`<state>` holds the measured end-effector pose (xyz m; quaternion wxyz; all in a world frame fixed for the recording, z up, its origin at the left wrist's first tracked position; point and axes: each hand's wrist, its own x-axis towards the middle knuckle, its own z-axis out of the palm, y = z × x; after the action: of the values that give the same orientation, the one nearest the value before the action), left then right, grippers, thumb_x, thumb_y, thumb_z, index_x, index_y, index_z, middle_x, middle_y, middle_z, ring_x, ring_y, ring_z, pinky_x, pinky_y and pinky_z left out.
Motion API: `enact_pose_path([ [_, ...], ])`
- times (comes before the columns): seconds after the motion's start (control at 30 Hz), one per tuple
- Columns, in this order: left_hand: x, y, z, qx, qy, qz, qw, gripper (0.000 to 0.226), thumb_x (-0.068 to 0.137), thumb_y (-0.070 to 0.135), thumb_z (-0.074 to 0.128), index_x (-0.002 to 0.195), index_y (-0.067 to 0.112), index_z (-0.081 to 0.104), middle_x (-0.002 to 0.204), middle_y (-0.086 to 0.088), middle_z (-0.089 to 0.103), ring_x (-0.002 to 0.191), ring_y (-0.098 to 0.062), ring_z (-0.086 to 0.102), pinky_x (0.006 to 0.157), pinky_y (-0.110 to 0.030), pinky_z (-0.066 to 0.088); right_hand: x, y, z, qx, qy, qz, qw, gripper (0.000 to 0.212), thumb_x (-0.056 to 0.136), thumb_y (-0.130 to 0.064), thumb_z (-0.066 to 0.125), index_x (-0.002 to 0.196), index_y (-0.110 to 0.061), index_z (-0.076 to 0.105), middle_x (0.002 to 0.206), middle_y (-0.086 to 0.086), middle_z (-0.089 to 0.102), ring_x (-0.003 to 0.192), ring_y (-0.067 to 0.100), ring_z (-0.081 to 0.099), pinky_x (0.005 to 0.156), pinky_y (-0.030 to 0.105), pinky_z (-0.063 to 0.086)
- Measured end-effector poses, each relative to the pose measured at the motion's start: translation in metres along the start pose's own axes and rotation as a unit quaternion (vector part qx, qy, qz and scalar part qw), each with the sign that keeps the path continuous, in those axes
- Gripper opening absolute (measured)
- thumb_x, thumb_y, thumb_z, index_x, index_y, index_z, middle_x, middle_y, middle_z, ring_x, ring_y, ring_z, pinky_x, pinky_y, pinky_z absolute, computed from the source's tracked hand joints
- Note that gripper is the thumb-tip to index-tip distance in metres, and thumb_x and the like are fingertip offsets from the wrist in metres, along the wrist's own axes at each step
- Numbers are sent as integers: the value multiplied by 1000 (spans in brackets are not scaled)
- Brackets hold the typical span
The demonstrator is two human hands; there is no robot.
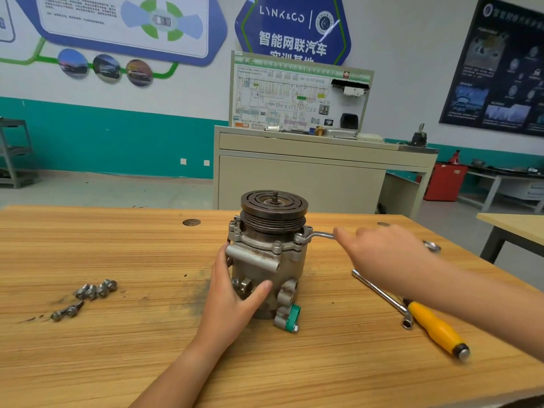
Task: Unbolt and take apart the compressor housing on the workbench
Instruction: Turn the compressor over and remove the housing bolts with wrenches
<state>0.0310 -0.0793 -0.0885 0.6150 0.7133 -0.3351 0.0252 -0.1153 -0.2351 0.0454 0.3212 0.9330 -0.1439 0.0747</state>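
Observation:
The grey metal compressor (266,262) stands upright on the wooden workbench (117,334), its dark grooved pulley (273,212) on top. My left hand (232,295) grips the housing's lower left side, thumb across the front. A ring spanner (316,236) sits on a bolt at the upper right flange. My right hand (379,254) holds the spanner's shaft, and the far end of the spanner (432,246) shows beyond the hand. Several removed bolts (95,289) lie to the left, with two more bolts (67,311) nearer me.
An L-shaped socket wrench (382,297) and a yellow-handled screwdriver (437,328) lie on the bench under my right forearm. A beige cabinet with a wiring display board (300,160) stands behind the bench. Another table (512,228) is at the right.

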Motion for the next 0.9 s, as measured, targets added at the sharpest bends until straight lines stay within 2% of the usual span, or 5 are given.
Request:
enact_pose_path([
  [0.23, -1, -4, -1, 1, 2, -5, 1000, 98, 74, 36, 75, 150, 28, 14, 149, 11, 32, 134, -2, 30, 107, -25, 30, 55, 7, 38, -25, 133, -26, 990, 29, 82, 2, 61, 109, -8, 56, 93, 9, 67, 88, 25, 64, 105, 53, 30],
  [0.33, 0, -5, -2, 7, 1, -1, 1000, 97, 74, 38, 74, 149, 30, 13, 149, 11, 31, 132, 1, 30, 102, -20, 29, 66, 5, 46, 25, 228, -33, 973, 27, 63, 11, 74, 87, -1, 67, 78, 15, 69, 72, 28, 68, 94, 59, 39],
  [0.43, -1, -6, -2, 10, -6, 1, 1000, 98, 74, 41, 72, 150, 29, 13, 151, 11, 30, 134, -2, 29, 105, -24, 31, 61, 3, 47, 119, 245, 5, 962, 33, 77, 10, 64, 109, 2, 63, 88, 17, 69, 81, 30, 67, 93, 53, 43],
  [0.57, 0, -5, -2, 15, -6, 4, 1000, 98, 73, 43, 71, 150, 25, 15, 150, 9, 32, 135, -4, 31, 108, -29, 33, 21, 5, 32, 324, 275, 149, 893, 43, 94, -7, 48, 136, -4, 41, 59, 3, 52, 46, 16, 44, 41, 24, 33],
  [0.9, -1, -6, -2, 10, -2, 6, 1000, 92, 76, 38, 72, 149, 25, 18, 148, 9, 33, 133, -5, 33, 108, -33, 36, -26, -24, -4, 148, 36, 128, 980, 63, 92, -10, 36, 145, -31, 7, 69, -4, 41, 59, 16, 39, 43, 26, 21],
])
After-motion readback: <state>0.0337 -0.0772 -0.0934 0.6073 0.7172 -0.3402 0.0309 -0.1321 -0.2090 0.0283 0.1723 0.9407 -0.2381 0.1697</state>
